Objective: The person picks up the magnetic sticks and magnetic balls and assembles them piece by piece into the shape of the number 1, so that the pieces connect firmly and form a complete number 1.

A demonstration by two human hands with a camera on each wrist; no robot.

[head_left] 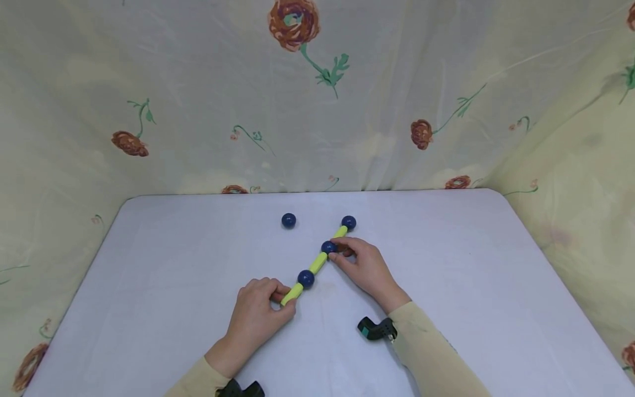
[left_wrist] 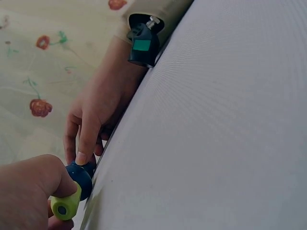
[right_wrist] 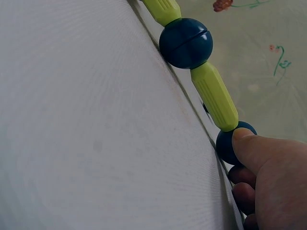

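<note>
A chain of dark blue balls and yellow-green rods runs diagonally over the white table. My left hand pinches the near rod between thumb and fingers; its bare end with a round dark spot faces the left wrist view. That rod joins a blue ball, then a middle rod leads to a second ball. With thumb and fingers, my right hand pinches this second ball. Beyond it, a far rod ends in another blue ball.
A loose blue ball lies toward the back of the white table, left of the chain's far end. Flowered cloth hangs behind and at the sides. Dark wrist cameras sit on both forearms.
</note>
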